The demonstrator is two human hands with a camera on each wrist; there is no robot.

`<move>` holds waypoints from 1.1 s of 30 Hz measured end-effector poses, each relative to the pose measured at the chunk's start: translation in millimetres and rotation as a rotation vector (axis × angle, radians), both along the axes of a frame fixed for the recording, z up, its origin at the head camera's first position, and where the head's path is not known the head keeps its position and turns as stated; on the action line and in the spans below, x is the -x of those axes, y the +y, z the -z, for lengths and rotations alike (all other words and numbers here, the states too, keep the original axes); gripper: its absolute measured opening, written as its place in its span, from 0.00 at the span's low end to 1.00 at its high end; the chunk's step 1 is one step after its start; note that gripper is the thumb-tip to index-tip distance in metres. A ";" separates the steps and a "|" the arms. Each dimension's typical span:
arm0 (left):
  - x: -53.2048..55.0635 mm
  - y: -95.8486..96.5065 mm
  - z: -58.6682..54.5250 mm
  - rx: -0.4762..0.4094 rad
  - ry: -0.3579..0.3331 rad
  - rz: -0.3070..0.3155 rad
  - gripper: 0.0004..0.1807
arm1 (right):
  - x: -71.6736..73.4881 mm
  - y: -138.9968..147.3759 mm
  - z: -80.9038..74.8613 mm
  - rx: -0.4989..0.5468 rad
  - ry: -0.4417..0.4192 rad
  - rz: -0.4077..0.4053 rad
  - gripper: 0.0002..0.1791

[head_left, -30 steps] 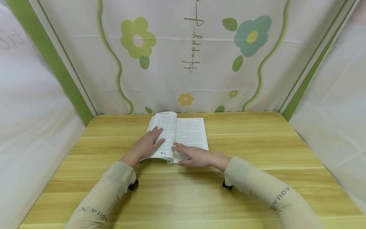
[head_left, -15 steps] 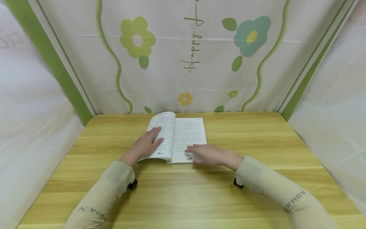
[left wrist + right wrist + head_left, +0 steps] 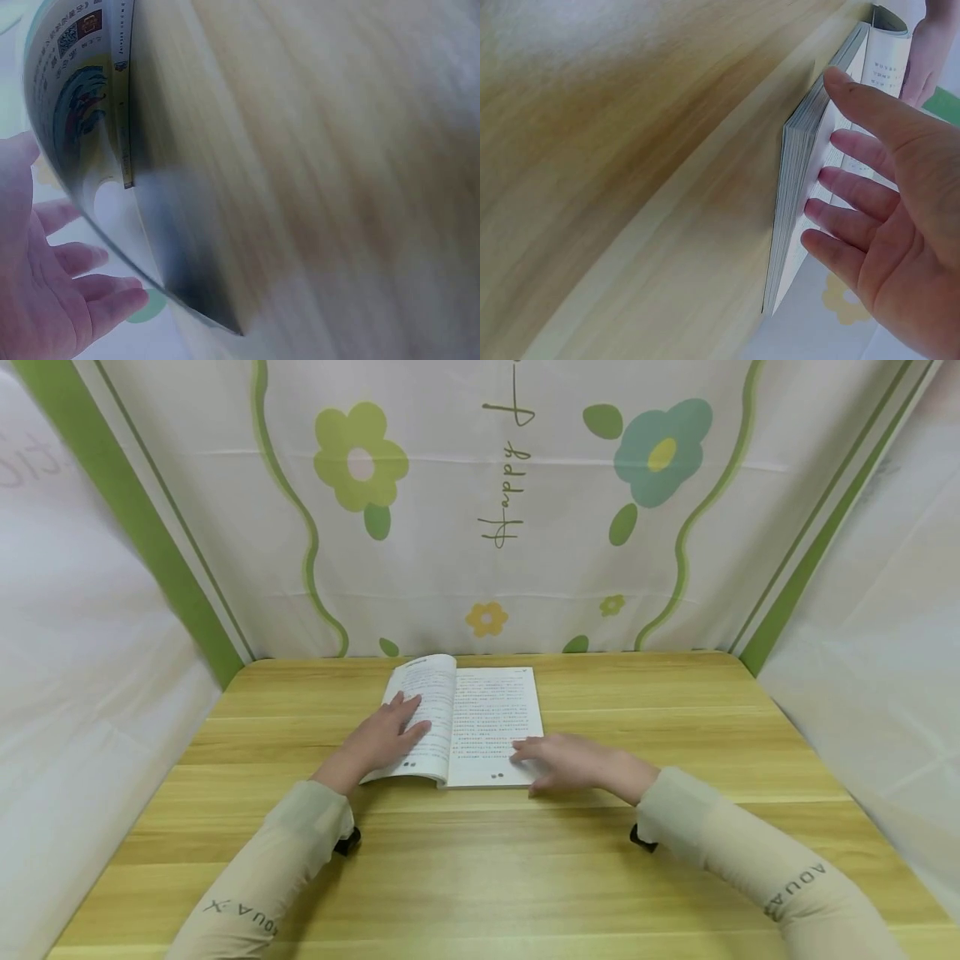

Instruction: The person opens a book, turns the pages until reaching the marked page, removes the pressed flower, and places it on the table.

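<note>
An open paperback book (image 3: 491, 710) lies near the far edge of the table, its left pages and cover bowed up in a curve. My left hand (image 3: 380, 737) rests on the left page with fingers spread. In the left wrist view the curved cover (image 3: 82, 112) shows a coloured print on its underside, beside the fingers. Over the lower right corner of the right page is my right hand (image 3: 573, 762). In the right wrist view its fingers (image 3: 851, 217) are nearly straight at the page, by the thick edge of the page block (image 3: 799, 165), and grip nothing.
The wooden table (image 3: 480, 877) stretches around the book. Behind it hangs a white cloth (image 3: 442, 568) with printed flowers, and more cloth hangs on both sides. A dark wrist strap (image 3: 643, 837) shows under the right sleeve.
My right hand has slid right, from near the book's spine to the right page's outer corner. The left pages curl slightly further left. My left hand has stayed almost in place.
</note>
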State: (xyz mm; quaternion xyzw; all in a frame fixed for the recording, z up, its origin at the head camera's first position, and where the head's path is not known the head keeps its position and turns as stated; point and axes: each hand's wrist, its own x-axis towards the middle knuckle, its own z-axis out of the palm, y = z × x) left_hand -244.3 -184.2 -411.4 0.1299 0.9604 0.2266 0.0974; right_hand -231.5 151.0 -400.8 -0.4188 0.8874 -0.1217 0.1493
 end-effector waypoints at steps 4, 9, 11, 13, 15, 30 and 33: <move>1.3 0.5 0.6 0.013 0.003 0.009 0.44 | 0.0 1.9 -0.5 0.000 -0.005 0.009 0.30; 1.3 -0.2 2.2 0.030 0.004 0.010 0.45 | 0.4 4.4 -1.4 0.004 -0.011 0.012 0.29; 1.2 -0.6 2.7 0.037 0.006 0.006 0.45 | 1.1 5.7 -1.9 0.005 -0.018 0.007 0.29; 0.7 -0.5 2.1 0.037 0.003 0.002 0.45 | 2.4 6.9 -2.4 0.003 -0.028 0.003 0.29; 0.2 -0.2 1.3 0.042 0.006 0.005 0.45 | 3.6 7.7 -3.1 0.001 -0.044 0.001 0.29; 0.2 -0.1 2.5 0.042 0.021 0.029 0.46 | 7.3 12.6 -9.9 -0.023 -0.135 0.003 0.21; 0.3 -0.2 2.6 0.044 0.025 0.030 0.45 | 8.3 13.2 -11.2 -0.025 -0.127 0.001 0.21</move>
